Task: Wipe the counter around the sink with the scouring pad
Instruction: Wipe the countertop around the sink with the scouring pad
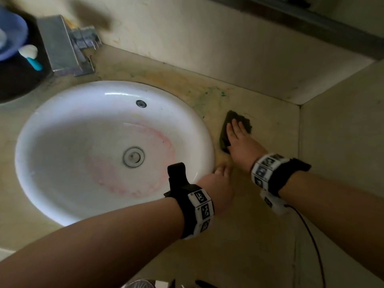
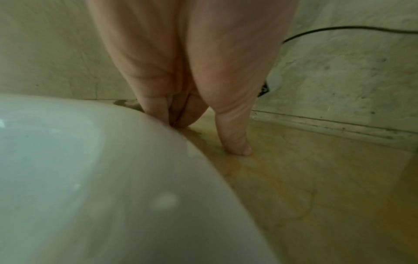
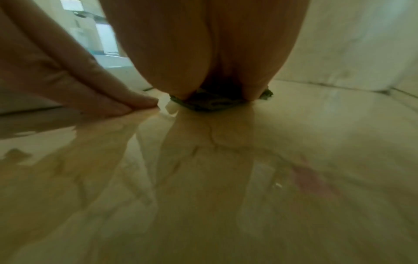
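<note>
**A:** Where's the pad?

**B:** I have the scouring pad (image 1: 226, 132) flat on the surface (image 1: 259, 225), just right of the sink (image 1: 62, 125) rim, and my right hand (image 1: 241, 140) lies on top of it. That grip is spread open, fingers straight and pressing down, not curled round the pad. In the right wrist view only the pad's edge shows under my palm.

**A:** And the other grip?

**B:** My left hand (image 1: 218, 183) holds nothing; its fingertips (image 2: 239, 148) are straight and propped on the wet surface right against the sink rim, close to my right hand.

**A:** What could go wrong from here?

**B:** I'd say the surface is wet and glossy, so a flat palm could slide off the pad and leave it behind. Green smears and yellowish staining sit near the back wall; a dirty pad might spread them rather than lift them. The black cable (image 1: 311, 242) from my right wristband trails over the damp patch and could snag on a long stroke. Pushing left could drop the pad into the sink.

**A:** Any writing to read?

**B:** None legible. The wristbands (image 1: 202, 208) carry black-and-white square markers only; the metal fixture (image 1: 62, 46) and blue basin (image 1: 10, 32) show no label
</note>
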Available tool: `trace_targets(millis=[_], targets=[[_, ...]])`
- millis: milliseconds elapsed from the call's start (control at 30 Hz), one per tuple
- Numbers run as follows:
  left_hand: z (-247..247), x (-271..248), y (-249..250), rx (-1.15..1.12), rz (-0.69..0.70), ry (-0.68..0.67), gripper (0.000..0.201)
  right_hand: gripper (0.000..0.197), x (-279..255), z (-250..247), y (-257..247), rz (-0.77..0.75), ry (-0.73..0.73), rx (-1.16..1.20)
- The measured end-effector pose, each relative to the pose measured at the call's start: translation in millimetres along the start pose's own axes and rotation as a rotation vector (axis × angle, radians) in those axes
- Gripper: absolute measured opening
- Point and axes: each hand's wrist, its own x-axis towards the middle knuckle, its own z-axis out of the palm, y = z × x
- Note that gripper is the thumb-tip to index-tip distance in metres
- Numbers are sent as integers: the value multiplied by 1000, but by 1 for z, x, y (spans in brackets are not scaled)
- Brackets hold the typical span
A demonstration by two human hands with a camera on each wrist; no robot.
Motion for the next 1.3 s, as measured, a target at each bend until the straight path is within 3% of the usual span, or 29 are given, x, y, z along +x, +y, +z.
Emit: trace_targets(millis=[100, 333, 467, 600, 767, 967, 1067, 1300], targets=[[1, 0, 1, 202, 76, -22, 49, 68, -28, 18, 18, 114, -27, 34], [-14, 4, -5, 48, 57, 30, 51, 68, 9, -9, 28, 235, 51, 90], [-18, 9, -10, -21, 64, 30, 55, 66, 44, -36, 8, 120, 67, 52], [-15, 17, -15, -254, 3, 0, 63, 67, 72, -53, -20, -18, 73, 53], [-16, 18, -14, -217, 6, 2, 61, 66, 88, -61, -55, -177, 74, 11], [-15, 19, -18, -307, -1, 24, 72, 70, 48, -40, -10, -65, -5, -36], [-13, 21, -16, -260, -3, 36, 64, 70, 35, -31, -5, -16, -13, -28], [-6, 28, -19, -79, 74, 32, 63, 63, 68, -45, -46, -175, 93, 19]])
